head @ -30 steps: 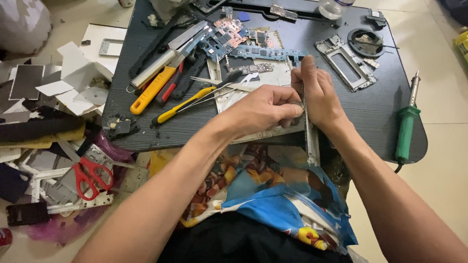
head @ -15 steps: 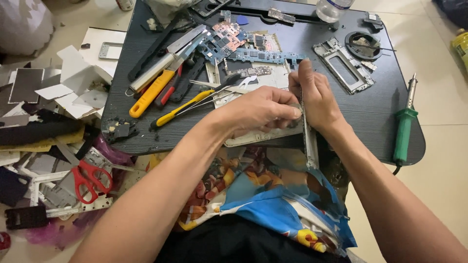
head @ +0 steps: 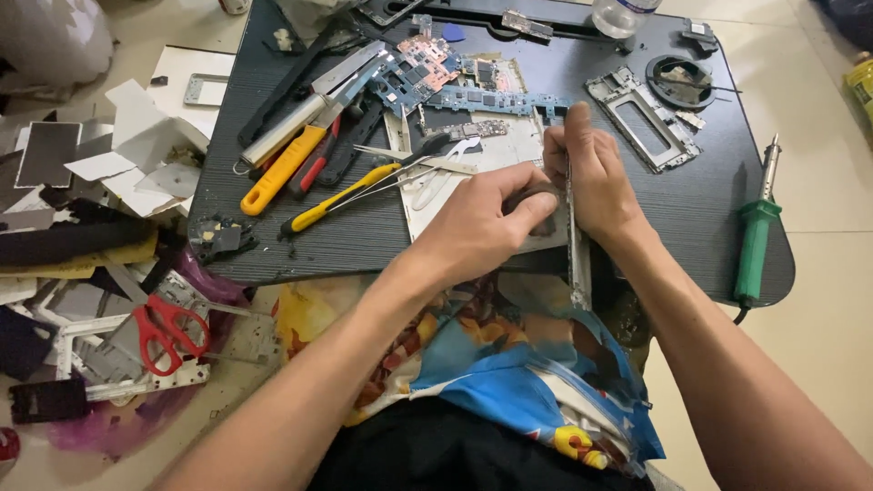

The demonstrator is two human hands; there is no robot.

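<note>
My left hand (head: 477, 223) and my right hand (head: 591, 177) meet at the near edge of a small black table (head: 700, 218). Between them stands a thin grey metal device frame (head: 575, 250), held on edge and seen edge-on, its lower end reaching over my lap. My right hand grips its upper part from the right. My left hand pinches it from the left, fingers curled over a small dark piece that I cannot make out. Under the hands lies a white panel (head: 427, 195).
Yellow-handled tools (head: 341, 197), an orange-handled tool (head: 277, 173), tweezers and circuit boards (head: 473, 91) crowd the table's middle and back. A metal bracket (head: 641, 118) lies right of them, a green soldering iron (head: 755, 241) at the right edge. Red scissors (head: 164, 329) and scrap cover the floor at left.
The hands and frame have stayed together in the same grip, with only small shifts of the fingers. The camera view has tilted slightly.
</note>
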